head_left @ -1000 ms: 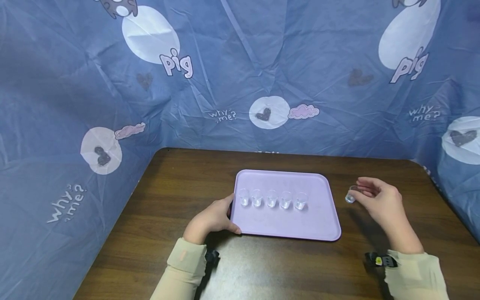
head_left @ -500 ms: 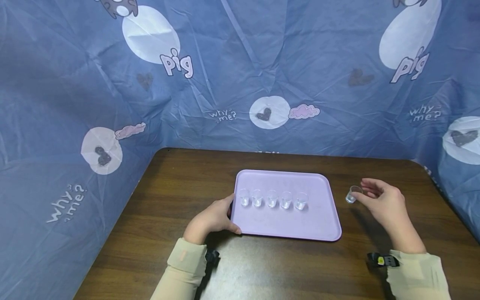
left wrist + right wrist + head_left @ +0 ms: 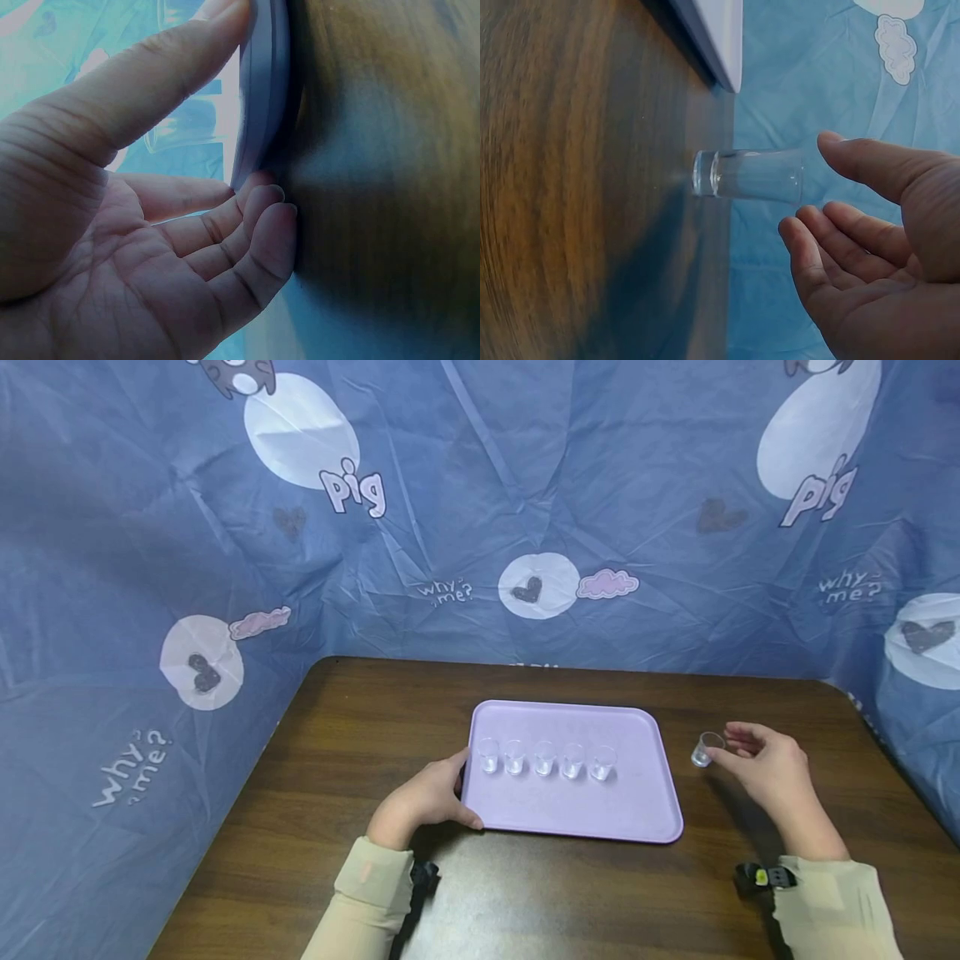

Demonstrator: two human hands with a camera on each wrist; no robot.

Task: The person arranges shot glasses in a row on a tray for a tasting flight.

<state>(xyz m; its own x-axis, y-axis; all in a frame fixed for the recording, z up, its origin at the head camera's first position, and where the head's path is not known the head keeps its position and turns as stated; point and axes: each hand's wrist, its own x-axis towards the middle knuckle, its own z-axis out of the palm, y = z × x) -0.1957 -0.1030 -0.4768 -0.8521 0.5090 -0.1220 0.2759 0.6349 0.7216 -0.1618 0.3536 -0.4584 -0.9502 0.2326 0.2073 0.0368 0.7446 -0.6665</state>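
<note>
A small clear shot glass (image 3: 705,750) stands upright on the wooden table, right of the lilac tray (image 3: 577,814). My right hand (image 3: 768,772) is beside it. In the right wrist view, the thumb and fingers of that hand (image 3: 877,240) are spread apart near the rim of the glass (image 3: 757,176), with no grip on it. My left hand (image 3: 423,793) holds the tray at its near left corner. In the left wrist view, its thumb and index finger reach the tray's edge (image 3: 262,82), while the other fingers are curled by the tabletop.
Several matching shot glasses (image 3: 543,759) stand in a row across the tray, from its left side to right of its middle. The brown table (image 3: 570,902) extends around the tray. A blue printed cloth (image 3: 420,510) hangs behind and at both sides.
My right hand has drawn slightly right, its fingers parting from the shot glass, which now stands free on the table. The left hand and the tray stay where they were.
</note>
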